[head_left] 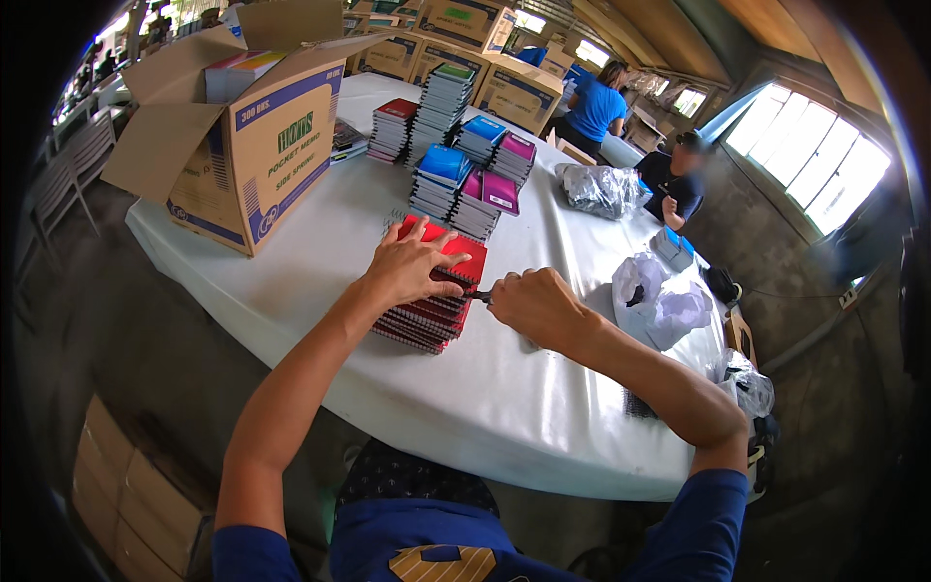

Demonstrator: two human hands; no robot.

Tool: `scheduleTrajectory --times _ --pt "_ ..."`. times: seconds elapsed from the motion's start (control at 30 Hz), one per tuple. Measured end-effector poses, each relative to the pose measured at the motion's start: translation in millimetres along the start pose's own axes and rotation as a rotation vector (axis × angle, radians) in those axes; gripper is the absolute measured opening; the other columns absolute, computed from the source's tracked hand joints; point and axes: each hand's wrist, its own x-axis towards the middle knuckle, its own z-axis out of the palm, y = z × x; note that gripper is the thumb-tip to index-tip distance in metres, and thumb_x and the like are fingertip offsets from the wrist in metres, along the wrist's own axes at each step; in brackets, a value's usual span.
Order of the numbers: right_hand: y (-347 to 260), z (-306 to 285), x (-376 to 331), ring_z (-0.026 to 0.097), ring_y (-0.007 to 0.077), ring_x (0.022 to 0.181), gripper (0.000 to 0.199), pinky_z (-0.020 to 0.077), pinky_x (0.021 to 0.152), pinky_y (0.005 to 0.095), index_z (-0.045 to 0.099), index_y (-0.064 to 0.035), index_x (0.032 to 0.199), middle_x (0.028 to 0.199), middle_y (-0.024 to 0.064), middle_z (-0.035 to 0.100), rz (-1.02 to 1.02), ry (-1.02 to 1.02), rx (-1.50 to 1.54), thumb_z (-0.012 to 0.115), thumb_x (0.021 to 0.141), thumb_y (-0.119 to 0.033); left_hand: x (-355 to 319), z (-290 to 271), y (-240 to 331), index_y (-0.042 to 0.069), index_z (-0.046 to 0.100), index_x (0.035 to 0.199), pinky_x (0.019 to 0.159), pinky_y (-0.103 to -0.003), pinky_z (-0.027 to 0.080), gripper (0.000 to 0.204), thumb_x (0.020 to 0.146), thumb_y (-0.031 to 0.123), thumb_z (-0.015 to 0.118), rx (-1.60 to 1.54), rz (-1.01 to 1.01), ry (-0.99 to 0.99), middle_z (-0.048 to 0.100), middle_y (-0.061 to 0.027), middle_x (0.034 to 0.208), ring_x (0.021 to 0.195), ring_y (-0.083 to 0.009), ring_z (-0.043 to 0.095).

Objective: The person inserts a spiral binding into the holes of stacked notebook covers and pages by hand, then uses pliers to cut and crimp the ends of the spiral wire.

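A stack of red spiral notebooks (419,326) sits on the white-covered table in front of me. My left hand (415,266) lies over the top notebook, its fingers spread across the red cover and thumb near the right edge. My right hand (539,305) is closed around a small dark hand tool (477,295), possibly pliers. The tool's tip reaches the stack's right side, close to my left thumb. Its handle is mostly hidden in my fist, so its exact kind is unclear.
An open cardboard box (281,145) stands at the left. Behind the red stack are piles of blue notebooks (441,165), purple notebooks (490,191) and others. Plastic bags (661,301) lie at the right. Two people, one in a blue shirt (593,107), are beyond the table (543,407).
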Motion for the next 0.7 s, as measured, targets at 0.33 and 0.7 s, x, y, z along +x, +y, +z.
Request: scheduleTrajectory --times 0.33,0.7 --pt "26 3 2 0.059 0.0115 0.100 0.018 0.0392 0.099 0.0346 0.065 -0.0148 0.095 0.090 -0.0038 0.064 -0.343 0.619 -0.257 0.068 0.079 -0.022 -2 2 1 0.035 0.059 0.132 0.115 -0.060 0.019 0.070 0.070 0.068 0.068 -0.010 0.030 0.025 0.041 -0.0025 0.151 0.141 -0.0402 0.030" --pt "-16 -3 4 0.063 0.0205 0.063 0.005 0.0445 0.048 0.0328 0.065 -0.0097 0.069 0.069 0.0052 0.062 -0.058 0.109 -0.082 0.069 0.070 -0.011 -3 3 -1 0.037 0.059 0.132 0.113 -0.061 0.023 0.071 0.068 0.064 0.073 -0.002 0.034 0.042 0.043 -0.0031 0.150 0.142 -0.0400 0.030"
